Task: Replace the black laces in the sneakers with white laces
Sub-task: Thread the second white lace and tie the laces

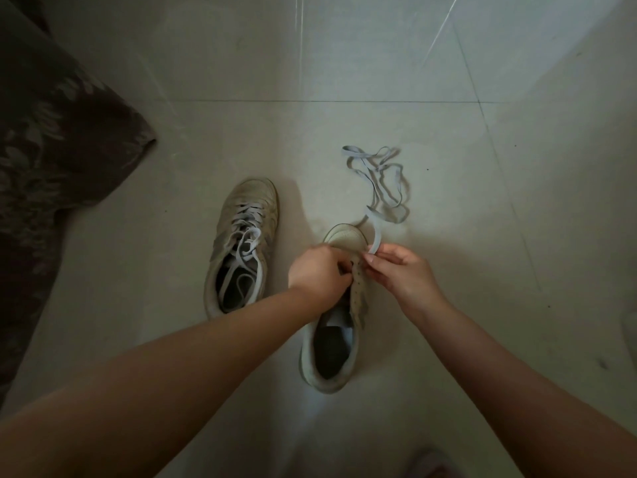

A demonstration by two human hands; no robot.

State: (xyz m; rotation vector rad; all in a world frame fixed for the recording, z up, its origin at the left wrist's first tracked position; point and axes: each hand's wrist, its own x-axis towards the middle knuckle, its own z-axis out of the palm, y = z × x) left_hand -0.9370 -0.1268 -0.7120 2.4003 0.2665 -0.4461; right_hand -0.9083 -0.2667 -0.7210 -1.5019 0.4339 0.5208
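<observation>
Two pale, worn sneakers lie on the tiled floor. The left sneaker [241, 246] is threaded with a white lace, its ends lying loose over the opening. The right sneaker [332, 326] has bare eyelets. My left hand [319, 274] grips this shoe's eyelet flap near the toe, fingers curled. My right hand [401, 270] pinches a white lace [375, 236] just above the eyelets. The remainder of that lace [382, 181] trails away in loops on the floor beyond the toe. No black lace is in view.
A dark floral-patterned fabric [51, 150], like a cushion or sofa edge, fills the left side. Pale floor tiles [344, 63] stretch ahead and to the right. A pinkish shape [427, 464] shows at the bottom edge.
</observation>
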